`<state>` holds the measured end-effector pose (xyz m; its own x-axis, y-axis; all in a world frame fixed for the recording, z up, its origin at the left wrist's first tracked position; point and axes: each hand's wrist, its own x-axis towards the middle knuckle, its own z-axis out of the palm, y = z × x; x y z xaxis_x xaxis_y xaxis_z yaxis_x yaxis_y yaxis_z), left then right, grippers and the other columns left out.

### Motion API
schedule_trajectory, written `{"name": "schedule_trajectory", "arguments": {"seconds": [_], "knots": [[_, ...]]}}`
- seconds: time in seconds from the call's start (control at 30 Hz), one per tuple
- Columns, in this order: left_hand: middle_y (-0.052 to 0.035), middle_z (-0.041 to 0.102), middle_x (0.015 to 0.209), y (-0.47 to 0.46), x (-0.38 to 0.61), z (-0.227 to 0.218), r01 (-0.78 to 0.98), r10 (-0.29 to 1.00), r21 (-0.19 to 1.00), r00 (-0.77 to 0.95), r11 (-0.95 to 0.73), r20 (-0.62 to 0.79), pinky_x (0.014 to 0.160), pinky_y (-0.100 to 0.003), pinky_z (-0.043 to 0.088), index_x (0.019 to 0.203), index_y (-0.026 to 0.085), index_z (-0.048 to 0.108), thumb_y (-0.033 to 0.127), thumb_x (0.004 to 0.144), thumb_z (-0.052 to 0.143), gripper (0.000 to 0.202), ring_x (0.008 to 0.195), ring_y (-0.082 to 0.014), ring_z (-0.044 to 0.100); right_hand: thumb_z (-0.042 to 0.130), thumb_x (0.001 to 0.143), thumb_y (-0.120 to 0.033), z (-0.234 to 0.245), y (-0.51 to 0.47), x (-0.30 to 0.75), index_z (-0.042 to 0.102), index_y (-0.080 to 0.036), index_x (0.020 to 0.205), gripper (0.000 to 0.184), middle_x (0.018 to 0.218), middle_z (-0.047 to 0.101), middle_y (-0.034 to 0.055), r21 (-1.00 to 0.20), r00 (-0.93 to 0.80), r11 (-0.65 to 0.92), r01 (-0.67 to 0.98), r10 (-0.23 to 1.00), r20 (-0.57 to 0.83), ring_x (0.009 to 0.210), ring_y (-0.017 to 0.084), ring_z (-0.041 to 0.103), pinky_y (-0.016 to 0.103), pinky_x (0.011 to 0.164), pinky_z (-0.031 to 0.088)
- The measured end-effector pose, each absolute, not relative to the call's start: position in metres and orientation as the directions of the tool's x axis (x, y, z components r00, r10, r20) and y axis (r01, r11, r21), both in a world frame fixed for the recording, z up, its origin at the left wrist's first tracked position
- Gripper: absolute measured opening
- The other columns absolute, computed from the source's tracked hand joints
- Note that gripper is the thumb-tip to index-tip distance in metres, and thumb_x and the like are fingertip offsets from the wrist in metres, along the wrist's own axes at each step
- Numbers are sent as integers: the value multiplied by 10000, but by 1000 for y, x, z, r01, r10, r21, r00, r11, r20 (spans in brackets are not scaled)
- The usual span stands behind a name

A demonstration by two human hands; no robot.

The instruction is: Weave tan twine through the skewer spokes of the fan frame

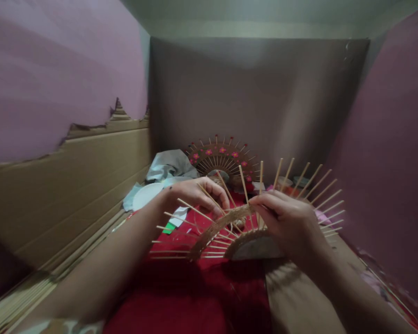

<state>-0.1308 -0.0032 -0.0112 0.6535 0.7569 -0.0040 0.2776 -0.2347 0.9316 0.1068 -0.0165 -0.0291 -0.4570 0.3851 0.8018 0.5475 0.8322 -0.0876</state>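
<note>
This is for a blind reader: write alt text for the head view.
The left hand and right hand are at the woven band of a stick fan, above red cloth; a flowered fan stands behind.

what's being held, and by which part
A half-round stick frame; the right hand pinches its woven outer band near the top. Whether the left hand, among the sticks, grips cannot be told.

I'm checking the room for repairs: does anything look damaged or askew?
Yes. On the left, the cardboard meets the purple wall in a jagged line, as if ripped rather than cut. The front fan shows no clear damage.
</note>
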Motion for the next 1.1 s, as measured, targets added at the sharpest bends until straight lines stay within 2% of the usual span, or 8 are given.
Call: {"name": "schedule_trajectory", "arguments": {"seconds": [0.1,0.17,0.33,0.57,0.73,0.9,1.1], "knots": [[-41,692,758,-11,-141,0,320,714,919,698,-232,-62,603,-196,470,945,148,691,172,663,723,285,667,-116,605,521,824,-150,-29,-16,105,670,-158,767,160,710,636,25,-72,-458,823,564,384,802,654,142,610,250,612,440],[-46,703,799,-13,-148,6,346,709,893,704,-289,-43,635,-199,476,968,158,692,201,682,713,290,707,-125,617,526,823,-155,-29,-17,104,672,-157,766,156,714,640,27,-71,-455,815,575,390,801,661,145,615,252,614,441],[-48,704,779,-16,-152,12,468,733,774,681,-426,-9,619,-183,464,877,168,727,269,727,682,186,696,-123,611,520,829,-168,-30,-17,104,673,-160,773,164,733,642,26,-88,-458,809,582,414,787,676,145,619,262,634,450],[-56,692,803,-15,-143,11,502,687,674,727,-541,10,639,-189,450,915,164,717,333,802,601,235,724,-127,597,478,841,-173,-30,-19,105,668,-177,797,194,755,654,28,-76,-467,809,582,410,783,698,143,620,269,649,461],[-47,680,767,-10,-137,4,542,677,644,734,-540,-50,607,-198,429,907,166,720,333,791,613,230,677,-124,570,474,852,-195,-30,-23,104,667,-187,829,195,780,655,26,-38,-495,803,595,403,770,715,149,625,274,655,459],[-11,614,648,-8,-132,0,574,669,659,729,-486,-142,559,-198,385,782,162,727,370,777,616,237,609,-110,499,508,841,-194,-32,-25,106,663,-192,843,155,804,653,19,-36,-515,809,587,408,754,734,152,629,270,665,459],[-5,617,634,-9,-131,2,536,636,668,762,-517,-119,562,-201,392,763,165,732,340,738,662,190,618,-121,518,518,841,-195,-32,-30,105,652,-197,893,144,841,655,13,-56,-536,826,561,414,736,728,144,627,269,690,473]]}}
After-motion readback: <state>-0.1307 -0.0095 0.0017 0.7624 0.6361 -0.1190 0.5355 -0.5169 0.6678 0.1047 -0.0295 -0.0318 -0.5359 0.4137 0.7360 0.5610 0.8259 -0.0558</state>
